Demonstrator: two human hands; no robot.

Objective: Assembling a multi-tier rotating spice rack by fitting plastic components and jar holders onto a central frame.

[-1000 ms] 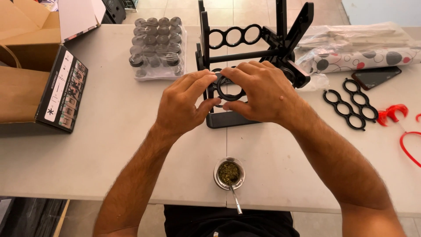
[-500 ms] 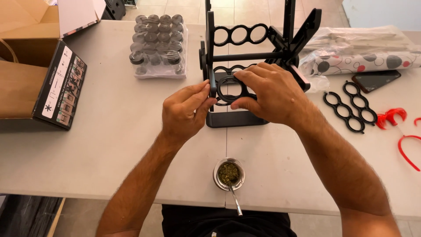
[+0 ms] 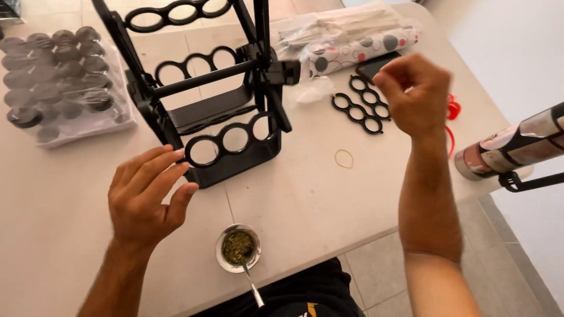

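Note:
A black plastic rack (image 3: 217, 111) stands on the white table (image 3: 305, 205), with three-ring bars fitted across it at different heights. My left hand (image 3: 147, 196) is beside the lowest ring bar (image 3: 235, 140). Its fingers are spread and the fingertips touch the bar's left ring. My right hand (image 3: 414, 94) is raised to the right of the rack, above two loose black ring bars (image 3: 359, 105) that lie on the table. Its fingers are loosely curled and hold nothing.
A wrapped pack of small dark-lidded jars (image 3: 59, 82) lies far left. A metal cup of green herb with a straw (image 3: 238, 246) sits at the near edge. Also here: a rubber band (image 3: 343, 157), a dotted roll (image 3: 352, 47), red pieces (image 3: 453, 108), a cylinder flask (image 3: 511, 147).
Both hands have let go of the lowest ring bar. My right hand has swung out to the right above the loose ring bars. The camera has moved closer and turned.

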